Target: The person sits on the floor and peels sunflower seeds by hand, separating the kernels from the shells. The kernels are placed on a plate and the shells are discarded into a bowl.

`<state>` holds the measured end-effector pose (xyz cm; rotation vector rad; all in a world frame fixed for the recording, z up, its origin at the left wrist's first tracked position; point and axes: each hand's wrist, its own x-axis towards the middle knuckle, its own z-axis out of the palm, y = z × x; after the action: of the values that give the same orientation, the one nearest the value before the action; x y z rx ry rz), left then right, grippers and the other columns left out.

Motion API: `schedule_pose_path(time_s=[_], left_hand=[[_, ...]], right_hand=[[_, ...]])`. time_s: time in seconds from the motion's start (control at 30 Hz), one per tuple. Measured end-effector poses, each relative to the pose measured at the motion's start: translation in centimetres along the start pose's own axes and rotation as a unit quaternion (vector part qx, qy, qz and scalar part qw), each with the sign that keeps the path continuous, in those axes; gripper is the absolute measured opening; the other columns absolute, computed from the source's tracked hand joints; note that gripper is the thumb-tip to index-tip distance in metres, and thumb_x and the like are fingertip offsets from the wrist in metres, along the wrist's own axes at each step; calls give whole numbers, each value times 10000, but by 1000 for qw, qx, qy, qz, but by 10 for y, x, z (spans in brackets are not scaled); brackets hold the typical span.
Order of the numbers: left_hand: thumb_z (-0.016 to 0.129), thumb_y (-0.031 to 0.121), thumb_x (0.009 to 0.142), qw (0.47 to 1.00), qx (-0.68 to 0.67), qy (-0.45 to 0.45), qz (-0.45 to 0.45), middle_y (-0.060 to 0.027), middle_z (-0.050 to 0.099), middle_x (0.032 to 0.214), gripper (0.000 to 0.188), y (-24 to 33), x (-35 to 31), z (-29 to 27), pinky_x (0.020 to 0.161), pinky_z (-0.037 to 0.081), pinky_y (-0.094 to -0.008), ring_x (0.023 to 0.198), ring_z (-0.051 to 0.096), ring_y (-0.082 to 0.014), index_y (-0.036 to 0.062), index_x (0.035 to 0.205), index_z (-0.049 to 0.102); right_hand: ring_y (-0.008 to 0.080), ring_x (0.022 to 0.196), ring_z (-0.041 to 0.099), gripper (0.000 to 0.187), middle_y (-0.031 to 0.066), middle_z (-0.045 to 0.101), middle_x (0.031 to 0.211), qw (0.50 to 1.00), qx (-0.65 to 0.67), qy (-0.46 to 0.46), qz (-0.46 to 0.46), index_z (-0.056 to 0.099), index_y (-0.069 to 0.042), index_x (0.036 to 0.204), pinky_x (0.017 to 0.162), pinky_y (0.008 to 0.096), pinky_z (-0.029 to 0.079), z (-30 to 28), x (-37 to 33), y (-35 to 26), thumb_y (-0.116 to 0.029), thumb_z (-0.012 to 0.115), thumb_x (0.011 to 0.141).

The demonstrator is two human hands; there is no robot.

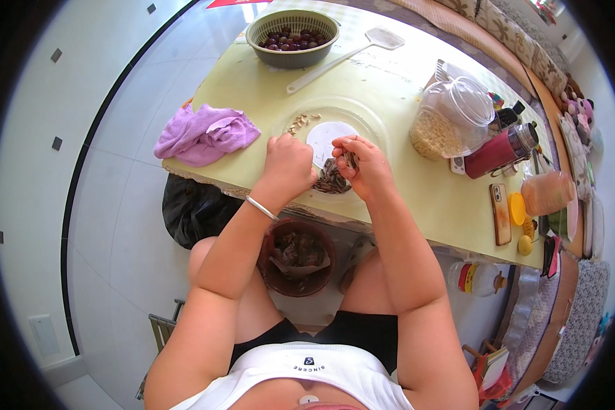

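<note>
A clear round plate (378, 121) with a white disc (331, 134) at its middle lies near the table's front edge. Dark striped seeds (331, 180), which look like sunflower seeds, are heaped in its near part. Small pale kernels (299, 123) are scattered at its far left. Over the plate's left side, my left hand (288, 167) is closed in a fist, and whatever its fingers hold is hidden. My right hand (367, 164) is curled over the right side, palm turned inward, with several of the striped seeds in its fingers.
A lilac cloth (208, 134) lies at the table's left edge. Behind stand a basket of dark fruit (292, 42) and a white spatula (348, 60). On the right are a clear tub (444, 123), a bottle (499, 152) and a phone (500, 214). A waste bucket (298, 260) sits between my knees.
</note>
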<state>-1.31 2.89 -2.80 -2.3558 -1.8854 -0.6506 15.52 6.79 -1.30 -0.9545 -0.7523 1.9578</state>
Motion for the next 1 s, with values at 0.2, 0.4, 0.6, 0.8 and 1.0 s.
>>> schedule_pose_path(time_s=[0.2, 0.4, 0.6, 0.8, 1.0], left_hand=[[652, 111, 633, 982, -181, -15, -56, -103, 610, 700, 70, -2, 5, -18, 721, 432, -394, 770, 562, -284, 57, 608, 614], [694, 87, 678, 953, -301, 34, -18, -95, 621, 726, 73, 2, 4, -42, 740, 448, -358, 783, 560, -248, 27, 713, 674], [659, 67, 725, 924, -380, 42, -17, -106, 668, 757, 80, 5, -2, -55, 734, 476, -339, 782, 611, -235, 41, 781, 709], [681, 97, 741, 906, -409, 37, -100, -113, 686, 782, 116, -6, -7, -67, 697, 489, -295, 728, 647, -196, 4, 808, 694], [673, 121, 741, 934, -349, -30, -69, -133, 672, 777, 125, -12, -11, -50, 695, 491, -356, 747, 639, -272, 21, 812, 695]], right_hand=[[100, 603, 527, 130, 78, 604, 781, 998, -56, -7, -1, 584, 7, 921, 452, 202, 373, 1, -1, 1, -105, 519, 915], [134, 637, 556, 228, 82, 604, 783, 994, 9, -43, 98, 587, 16, 930, 479, 212, 407, 16, -6, 5, -178, 469, 952], [135, 633, 555, 214, 84, 595, 772, 991, 32, -82, 98, 589, 10, 901, 471, 231, 409, 9, -7, 6, -175, 487, 938], [92, 614, 527, 160, 34, 586, 749, 962, -183, -173, 103, 611, -32, 858, 502, 202, 389, 22, -42, 11, -170, 539, 897], [213, 742, 608, 208, 82, 650, 843, 765, -529, -365, 34, 633, -8, 928, 660, 321, 483, 39, -74, 56, -204, 585, 878]])
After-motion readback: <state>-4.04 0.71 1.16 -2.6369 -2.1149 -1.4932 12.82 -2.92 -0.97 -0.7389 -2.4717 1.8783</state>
